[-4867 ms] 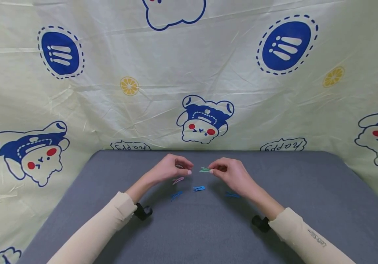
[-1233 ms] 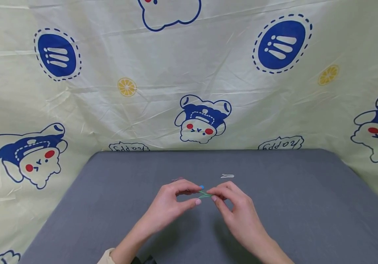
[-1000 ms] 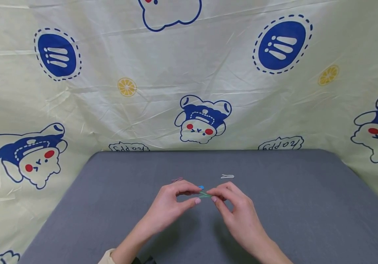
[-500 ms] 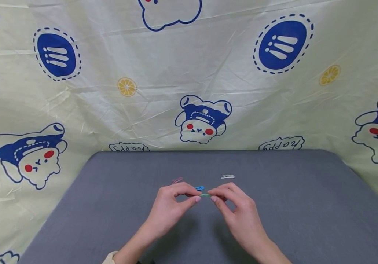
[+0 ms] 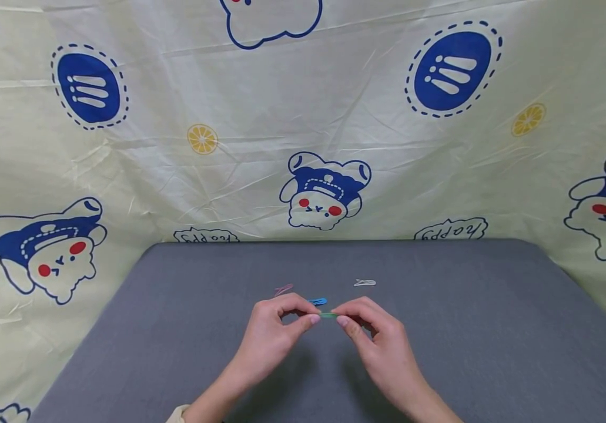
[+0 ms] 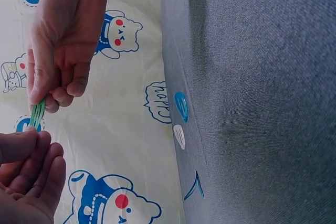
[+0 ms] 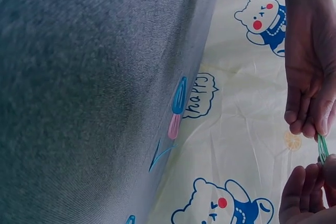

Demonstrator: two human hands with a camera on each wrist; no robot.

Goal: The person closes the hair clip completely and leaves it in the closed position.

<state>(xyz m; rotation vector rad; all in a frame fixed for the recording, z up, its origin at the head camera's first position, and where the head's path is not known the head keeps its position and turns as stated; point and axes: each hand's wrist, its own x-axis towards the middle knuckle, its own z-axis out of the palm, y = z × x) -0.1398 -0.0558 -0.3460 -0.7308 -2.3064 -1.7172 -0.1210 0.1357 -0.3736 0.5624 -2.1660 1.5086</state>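
Note:
Between my two hands, a small green snap hair clip (image 5: 328, 315) is held just above the table, its arms lying flat together. My left hand (image 5: 268, 335) pinches one end with thumb and fingers. The other end is pinched by my right hand (image 5: 384, 341). The left wrist view shows the same green clip (image 6: 37, 114) with my right hand (image 6: 65, 40) above and my left hand (image 6: 26, 177) below. Fingertips hide both ends of it. Just behind my left fingertips lies a blue clip (image 5: 318, 301), partly covered.
A pink clip (image 5: 284, 289) and a white clip (image 5: 364, 282) lie farther back on the grey table (image 5: 176, 341). In the wrist views, more blue clips show, including a splayed one (image 7: 153, 161). A printed cloth (image 5: 250, 176) hangs behind the table.
Earlier, my right hand alone held the green clip, its arms splayed, farther back. Both hands came nearer, my left took the other end, and the clip's arms have closed flat.

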